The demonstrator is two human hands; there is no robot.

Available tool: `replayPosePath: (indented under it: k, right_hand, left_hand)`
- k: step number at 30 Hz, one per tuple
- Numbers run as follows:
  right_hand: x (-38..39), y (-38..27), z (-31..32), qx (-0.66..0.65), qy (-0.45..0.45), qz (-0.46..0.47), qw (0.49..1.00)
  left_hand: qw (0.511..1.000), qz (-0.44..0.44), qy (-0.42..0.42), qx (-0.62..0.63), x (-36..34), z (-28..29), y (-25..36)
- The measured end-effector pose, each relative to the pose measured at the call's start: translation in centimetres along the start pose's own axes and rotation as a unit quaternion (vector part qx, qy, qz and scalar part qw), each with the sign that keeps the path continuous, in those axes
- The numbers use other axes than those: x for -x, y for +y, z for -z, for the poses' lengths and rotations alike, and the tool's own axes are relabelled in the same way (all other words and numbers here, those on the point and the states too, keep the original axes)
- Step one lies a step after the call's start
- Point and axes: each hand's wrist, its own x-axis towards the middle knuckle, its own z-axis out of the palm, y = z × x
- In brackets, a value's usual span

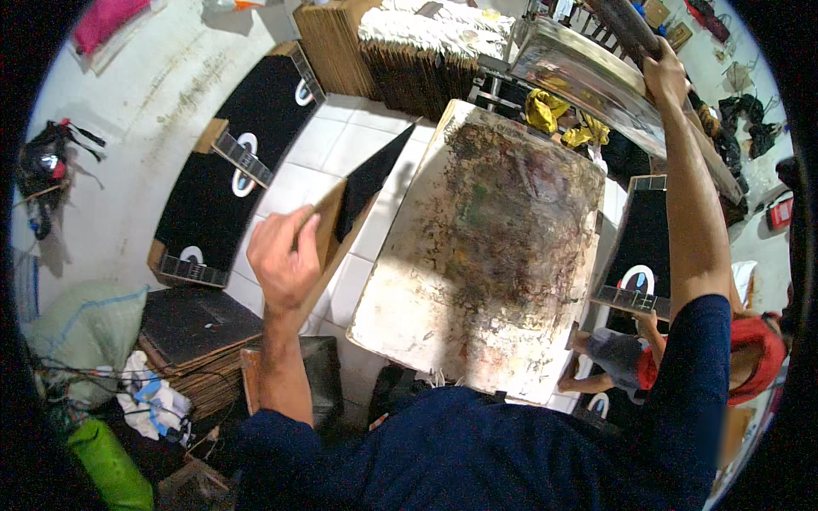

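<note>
My left hand (pixel 285 255) pinches the edge of a thin board (pixel 368 183), brown on one side and black on the other, tilted almost edge-on to me. It hangs left of a worktable (pixel 388 294) whose pale top is covered in dark stains. With my right arm stretched far forward, my right hand (pixel 666 78) is wrapped round a dark bar (pixel 629 32) along the upper edge of a raised screen-printing frame (pixel 588 72). That frame leans up at the table's far right.
Black panels with white oval prints (pixel 221 192) line the left side, and another (pixel 643 247) stands right. Board stacks (pixel 336 55) rise behind; another stack (pixel 200 332) sits left. A person in red (pixel 758 362) crouches at right, a hand (pixel 649 328) at a panel. Yellow bags (pixel 545 111) lie beyond the table.
</note>
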Motion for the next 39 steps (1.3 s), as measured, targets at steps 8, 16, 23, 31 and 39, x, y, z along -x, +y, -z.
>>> replayPosePath:
  k: [8, 16, 23, 31, 39]
  right_hand:
    - [1.6, -2.7, 2.3, -0.062, 0.034, -0.007, 0.997]
    - [3.2, -3.4, 2.5, -0.020, 0.035, -0.005, 0.999]
    - [5.3, -3.7, 3.0, -0.046, 0.022, -0.022, 0.998]
    - [6.5, -3.9, 3.9, -0.039, 0.034, -0.033, 0.998]
    - [7.0, -4.2, 3.8, -0.068, 0.035, -0.057, 0.995]
  left_hand:
    - [0.948, -0.255, -0.138, 0.127, 11.0, -0.5, 19.3]
    - [0.844, -0.353, -0.334, 0.226, 27.4, -14.2, 25.8]
    - [0.935, 0.005, -0.282, 0.214, 25.7, -14.8, 12.4]
    - [0.899, 0.391, -0.143, -0.136, 27.0, -10.0, -22.4]
    - [0.809, 0.557, -0.149, 0.110, 27.8, -6.8, -20.8]
